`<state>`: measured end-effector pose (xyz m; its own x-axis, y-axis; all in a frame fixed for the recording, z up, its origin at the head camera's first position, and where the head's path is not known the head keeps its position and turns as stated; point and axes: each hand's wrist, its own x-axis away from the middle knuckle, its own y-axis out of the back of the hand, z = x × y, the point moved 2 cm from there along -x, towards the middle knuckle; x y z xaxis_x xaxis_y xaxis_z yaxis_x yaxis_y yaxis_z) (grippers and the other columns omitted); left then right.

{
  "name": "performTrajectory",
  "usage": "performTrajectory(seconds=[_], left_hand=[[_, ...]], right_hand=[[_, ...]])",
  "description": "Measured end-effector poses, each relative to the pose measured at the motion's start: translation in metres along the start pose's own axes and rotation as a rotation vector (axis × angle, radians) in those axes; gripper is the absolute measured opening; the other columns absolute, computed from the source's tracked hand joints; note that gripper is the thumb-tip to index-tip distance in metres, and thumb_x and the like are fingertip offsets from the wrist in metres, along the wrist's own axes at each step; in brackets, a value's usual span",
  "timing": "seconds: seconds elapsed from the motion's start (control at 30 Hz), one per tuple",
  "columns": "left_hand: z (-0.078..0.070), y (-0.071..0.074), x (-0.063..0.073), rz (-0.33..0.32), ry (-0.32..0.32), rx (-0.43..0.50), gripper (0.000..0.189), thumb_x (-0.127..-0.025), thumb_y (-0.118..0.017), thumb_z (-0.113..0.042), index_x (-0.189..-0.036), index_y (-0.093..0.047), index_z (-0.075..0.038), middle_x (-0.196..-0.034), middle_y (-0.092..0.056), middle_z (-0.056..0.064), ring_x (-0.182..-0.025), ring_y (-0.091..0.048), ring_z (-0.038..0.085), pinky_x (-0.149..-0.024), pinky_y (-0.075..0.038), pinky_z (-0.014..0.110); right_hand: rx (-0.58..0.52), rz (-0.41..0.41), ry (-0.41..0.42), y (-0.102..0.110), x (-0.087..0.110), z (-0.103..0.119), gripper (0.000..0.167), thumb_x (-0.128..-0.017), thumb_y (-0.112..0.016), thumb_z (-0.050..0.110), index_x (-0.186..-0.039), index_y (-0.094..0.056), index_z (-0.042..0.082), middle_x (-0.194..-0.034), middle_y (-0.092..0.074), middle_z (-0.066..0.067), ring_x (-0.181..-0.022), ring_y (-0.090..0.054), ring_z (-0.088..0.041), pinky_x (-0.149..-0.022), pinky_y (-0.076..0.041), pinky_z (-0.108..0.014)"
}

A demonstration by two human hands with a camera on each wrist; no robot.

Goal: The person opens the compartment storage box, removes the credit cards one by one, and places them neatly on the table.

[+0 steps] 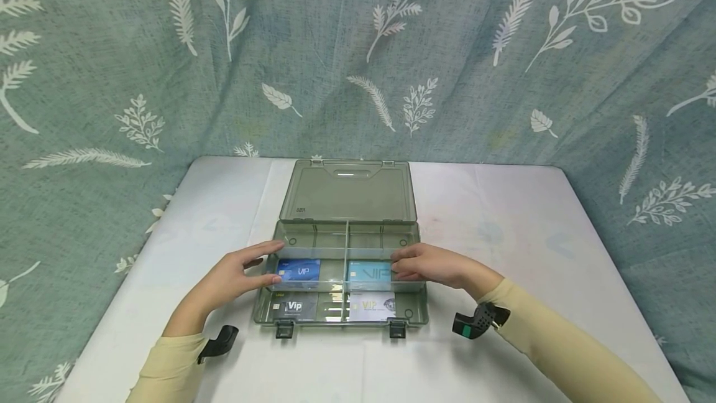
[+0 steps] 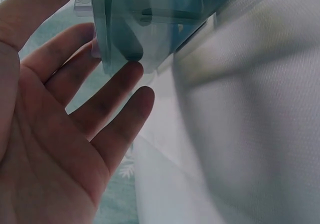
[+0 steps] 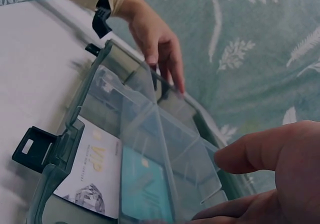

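Note:
A clear plastic divided tray (image 3: 175,126) sits in or just above the body of an open green see-through case (image 1: 413,319). My left hand (image 1: 237,272) grips the tray's left end, thumb in front and fingers behind. At the right end my right hand (image 1: 439,265) holds it the same way. Through the plastic show a blue VIP card (image 1: 299,270) at left and a light-blue VIP card (image 1: 369,271) at right. Nearer the front lie a dark grey Vip card (image 1: 293,307) and a white VIP card (image 1: 371,306). Fingertips of the right hand are partly hidden.
The case's lid (image 1: 347,194) lies back toward the cloth backdrop (image 1: 324,79). Two dark latches, a left latch (image 1: 284,329) and a right latch (image 1: 397,329), hang at the front edge. Everything stands on a white-covered table (image 1: 492,216).

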<state>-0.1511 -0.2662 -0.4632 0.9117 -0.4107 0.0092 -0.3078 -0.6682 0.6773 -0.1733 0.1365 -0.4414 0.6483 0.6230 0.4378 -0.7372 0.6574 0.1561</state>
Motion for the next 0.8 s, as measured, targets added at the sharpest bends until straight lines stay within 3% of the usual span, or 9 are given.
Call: performTrajectory(seconds=[0.27,0.8], left_hand=[[0.0007,-0.0019,0.0025,0.038,0.003,0.038,0.075,-0.092,-0.077,-0.033,-0.155,-0.045,-0.009,-0.164,-0.032,0.012,-0.145,-0.037,0.037,-0.112,-0.043,0.048],[0.0014,-0.0041,0.0032,0.039,0.009,0.048,0.073,-0.093,-0.075,-0.034,-0.155,-0.045,-0.01,-0.165,-0.031,0.011,-0.141,-0.043,0.041,-0.112,-0.042,0.055]], right_hand=[[0.001,0.001,0.001,-0.0038,-0.0057,-0.0015,0.06,-0.106,-0.053,0.024,-0.149,-0.037,-0.015,-0.155,-0.04,-0.029,-0.131,-0.056,-0.038,-0.112,-0.046,-0.047],[0.004,-0.003,0.043,-0.0041,-0.0034,-0.0052,0.061,-0.107,-0.05,0.025,-0.15,-0.035,-0.015,-0.155,-0.038,-0.031,-0.132,-0.055,-0.038,-0.115,-0.043,-0.047]])
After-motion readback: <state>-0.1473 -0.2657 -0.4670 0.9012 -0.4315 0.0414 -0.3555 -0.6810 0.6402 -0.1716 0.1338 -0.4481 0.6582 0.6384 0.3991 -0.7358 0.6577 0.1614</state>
